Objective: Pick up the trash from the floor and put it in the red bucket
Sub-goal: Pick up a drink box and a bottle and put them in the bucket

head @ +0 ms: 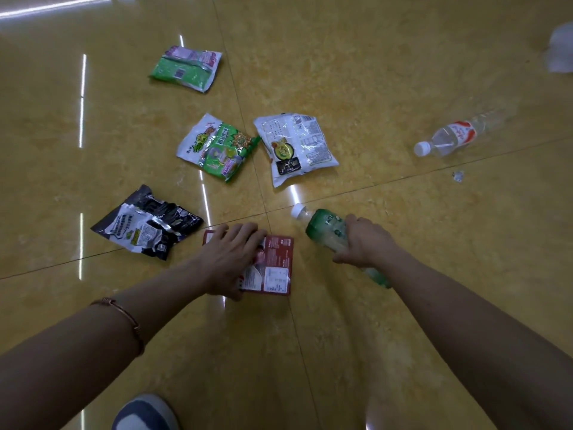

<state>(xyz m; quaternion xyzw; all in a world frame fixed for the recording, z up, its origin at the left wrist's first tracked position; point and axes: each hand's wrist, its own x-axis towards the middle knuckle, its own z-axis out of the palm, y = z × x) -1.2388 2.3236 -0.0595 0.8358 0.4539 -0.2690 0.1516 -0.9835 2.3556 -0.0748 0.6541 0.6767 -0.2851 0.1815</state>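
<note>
The right hand (364,243) is closed around the middle of a green-labelled clear plastic bottle (328,232). The bottle's long axis runs from 4 o'clock to 10 o'clock, with its white cap (298,210) pointing to 10 o'clock, just above the glossy yellow tiled floor (403,72). The bottle's base end emerges below the wrist at 4 o'clock.

The left hand (231,259) lies palm down, fingers spread, on a flat red rectangular carton (276,268). The thumb curls at the carton's near left edge; whether the carton is gripped cannot be told. The carton's long axis runs roughly 12 to 6 o'clock. A thin copper-coloured bangle (124,315) circles the left forearm.

At 9 o'clock from the left hand lies a crumpled black and silver snack bag (145,226). At 12 o'clock lies a green and white snack packet (217,147), with a white printed pouch (294,147) just beside it at its 3 o'clock. Farther at 11 o'clock lies a green and purple packet (186,68).

At 2 o'clock from the right hand, well apart, a clear plastic bottle with a red and white label (455,136) lies flat, cap pointing to 8 o'clock. A small scrap (458,175) lies near it.

A grey and white shoe (144,414) shows at the bottom edge. The red bucket is out of view.
</note>
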